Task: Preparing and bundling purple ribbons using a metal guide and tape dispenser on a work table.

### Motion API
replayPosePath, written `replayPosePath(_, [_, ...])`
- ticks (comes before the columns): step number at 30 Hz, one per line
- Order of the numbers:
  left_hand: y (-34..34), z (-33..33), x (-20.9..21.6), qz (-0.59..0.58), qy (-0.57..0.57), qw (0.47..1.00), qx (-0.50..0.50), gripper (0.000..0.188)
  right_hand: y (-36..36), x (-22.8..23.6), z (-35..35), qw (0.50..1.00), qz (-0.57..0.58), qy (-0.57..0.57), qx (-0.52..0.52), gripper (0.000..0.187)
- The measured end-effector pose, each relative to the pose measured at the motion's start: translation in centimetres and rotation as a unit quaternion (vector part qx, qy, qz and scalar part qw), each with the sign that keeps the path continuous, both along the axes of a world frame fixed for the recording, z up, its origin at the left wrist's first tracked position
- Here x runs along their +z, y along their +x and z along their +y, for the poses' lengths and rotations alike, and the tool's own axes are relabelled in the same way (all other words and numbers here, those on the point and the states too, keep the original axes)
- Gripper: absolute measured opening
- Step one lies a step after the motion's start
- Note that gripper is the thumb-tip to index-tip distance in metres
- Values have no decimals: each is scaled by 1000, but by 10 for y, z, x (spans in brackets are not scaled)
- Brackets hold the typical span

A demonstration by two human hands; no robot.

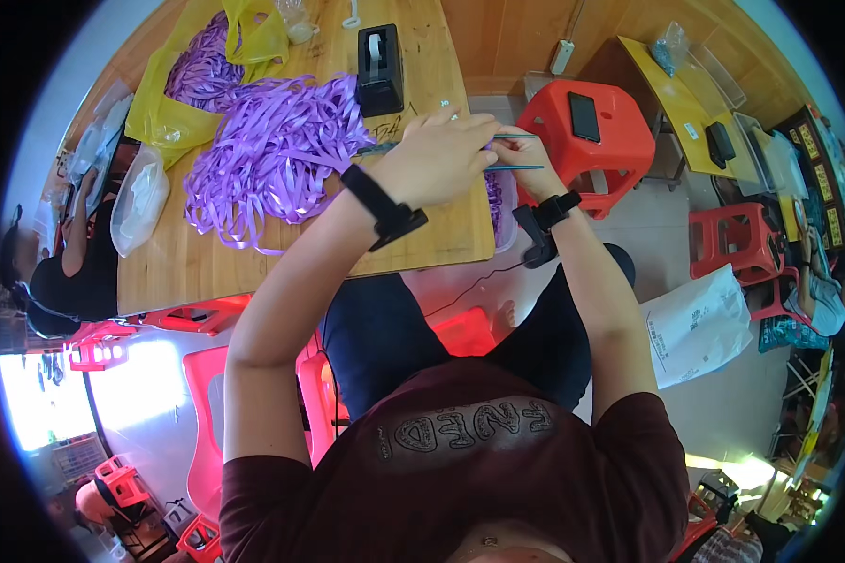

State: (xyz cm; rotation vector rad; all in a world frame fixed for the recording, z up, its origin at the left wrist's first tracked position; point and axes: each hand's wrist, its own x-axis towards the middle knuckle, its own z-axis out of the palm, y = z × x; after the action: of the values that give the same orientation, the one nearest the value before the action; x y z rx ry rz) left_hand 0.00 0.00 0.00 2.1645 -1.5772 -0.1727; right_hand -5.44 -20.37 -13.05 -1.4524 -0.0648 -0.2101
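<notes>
A large heap of shiny purple ribbon [263, 155] lies on the wooden table [413, 249], left of my hands. My left hand [446, 155] reaches over the table's right edge, its fingers bent toward my right hand. A bit of purple shows at its fingertips, which look pinched on ribbon. My right hand [524, 167] meets it just beyond the edge, fingers closed around a thin teal two-pronged tool [521, 167]; its exact kind is unclear. Below the hands, a pale plastic bin [505, 225] holds purple pieces, partly hidden by my hands and the table.
A black tape dispenser [379, 75] and a yellow bag [160, 108] with more ribbon stand on the table. A red stool [620, 117] carrying a phone [584, 117] is at the right. A white sack [699, 328] rests on the floor. Other people sit at both sides.
</notes>
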Motion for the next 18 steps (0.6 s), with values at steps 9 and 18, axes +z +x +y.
replayPosePath(9, [6,-19,-23,-103,105,989,23,48,-44,-51,5,982,158,-21,-98,21])
replayPosePath(18, [3,-21,-24,-88,47,995,29,44,-125,-118,34,897,426,-66,-101,21])
